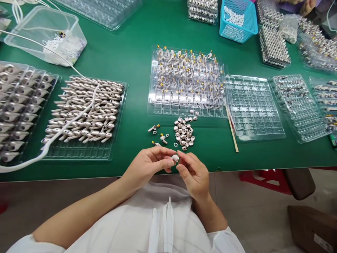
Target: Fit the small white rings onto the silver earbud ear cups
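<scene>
Pinching a white part (174,159) between thumb and fingers of the left hand (149,163), closed to its width, over the near edge of the table (137,63). Meeting it from the other side with the right hand (195,174), thumb and forefinger slightly parted; cannot tell whether gripping too. Holding it just short of a pile of caps (183,133), with stemmed pieces (163,139) left of them. Facing a loaded tray (168,97) beyond, with shells (75,102) farther left.

Pinching thumb (163,164) toward forefinger (162,150) with the left hand (146,164) — bending the fingers (186,158) of the right hand (197,178) just beside it — and stretching the left forearm (91,207) and right forearm (209,212) forward, slanting both inward.
</scene>
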Demonstrator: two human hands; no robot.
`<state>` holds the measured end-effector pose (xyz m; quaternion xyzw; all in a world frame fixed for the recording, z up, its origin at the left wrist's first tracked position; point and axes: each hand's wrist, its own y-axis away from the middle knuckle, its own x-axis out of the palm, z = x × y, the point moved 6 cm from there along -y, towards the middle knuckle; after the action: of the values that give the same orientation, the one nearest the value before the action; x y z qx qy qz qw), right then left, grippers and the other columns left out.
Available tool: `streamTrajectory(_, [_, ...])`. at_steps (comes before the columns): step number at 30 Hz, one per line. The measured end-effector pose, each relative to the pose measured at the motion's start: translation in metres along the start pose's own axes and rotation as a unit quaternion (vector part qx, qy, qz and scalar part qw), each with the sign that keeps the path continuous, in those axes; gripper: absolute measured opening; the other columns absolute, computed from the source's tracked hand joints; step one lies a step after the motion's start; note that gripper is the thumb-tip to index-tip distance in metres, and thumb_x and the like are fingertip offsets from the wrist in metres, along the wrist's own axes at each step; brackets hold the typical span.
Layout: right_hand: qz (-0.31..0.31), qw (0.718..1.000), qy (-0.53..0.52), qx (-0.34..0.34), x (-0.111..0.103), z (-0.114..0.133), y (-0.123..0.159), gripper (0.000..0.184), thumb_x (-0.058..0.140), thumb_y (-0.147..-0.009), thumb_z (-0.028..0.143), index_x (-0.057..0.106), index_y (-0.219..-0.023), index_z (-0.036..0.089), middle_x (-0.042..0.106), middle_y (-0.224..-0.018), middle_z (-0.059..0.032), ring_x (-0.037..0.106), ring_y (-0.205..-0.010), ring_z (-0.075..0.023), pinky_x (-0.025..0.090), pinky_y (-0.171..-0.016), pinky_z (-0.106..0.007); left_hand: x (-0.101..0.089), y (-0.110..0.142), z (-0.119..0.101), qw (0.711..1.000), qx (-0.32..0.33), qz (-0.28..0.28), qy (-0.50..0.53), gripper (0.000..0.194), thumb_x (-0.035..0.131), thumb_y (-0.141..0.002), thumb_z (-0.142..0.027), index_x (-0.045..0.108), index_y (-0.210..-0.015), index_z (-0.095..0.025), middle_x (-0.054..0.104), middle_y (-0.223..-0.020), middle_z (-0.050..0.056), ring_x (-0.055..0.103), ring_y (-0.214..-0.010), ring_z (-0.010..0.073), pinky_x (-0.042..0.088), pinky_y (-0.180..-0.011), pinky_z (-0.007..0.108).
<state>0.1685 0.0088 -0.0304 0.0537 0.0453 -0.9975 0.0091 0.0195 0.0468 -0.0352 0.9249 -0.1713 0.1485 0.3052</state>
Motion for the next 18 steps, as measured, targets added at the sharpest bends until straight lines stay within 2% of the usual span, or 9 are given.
streamTrajectory(4, [-0.012,0.998,0.037,-0.039,-0.001,0.007,-0.002,0.039,0.062,-0.092,0.019,0.062,-0.129,0.032,0.061,-0.091,-0.0025,0.056,-0.076,-0.0138,0.048,-0.063,-0.026,0.0,-0.002,0.007,0.999,-0.037,0.006,0.037,0.016,0.081,-0.077,-0.028,0.076,-0.088,-0.017,0.072,-0.081,0.001,0.063,-0.066,0.0097,0.054,-0.062,0.019])
streamTrajectory(8, [0.016,0.999,0.024,-0.039,-0.001,0.006,-0.004,0.041,0.063,-0.092,0.022,0.06,-0.131,0.031,0.059,-0.093,-0.0028,0.057,-0.078,-0.014,0.049,-0.064,-0.026,0.001,-0.002,0.009,0.996,-0.064,0.01,0.054,0.021,0.085,-0.07,-0.028,0.072,-0.08,-0.014,0.068,-0.072,0.001,0.061,-0.062,0.0106,0.052,-0.059,0.02])
streamTrajectory(18, [0.053,0.995,0.032,-0.081,0.003,0.016,-0.01,0.027,0.064,-0.092,0.028,0.067,-0.119,0.025,0.061,-0.086,-0.0032,0.059,-0.076,-0.0153,0.051,-0.061,-0.026,0.006,0.0,0.014,0.988,-0.103,0.078,0.081,0.027,0.085,-0.068,-0.035,0.071,-0.076,-0.013,0.065,-0.068,0.001,0.058,-0.058,0.011,0.052,-0.057,0.022])
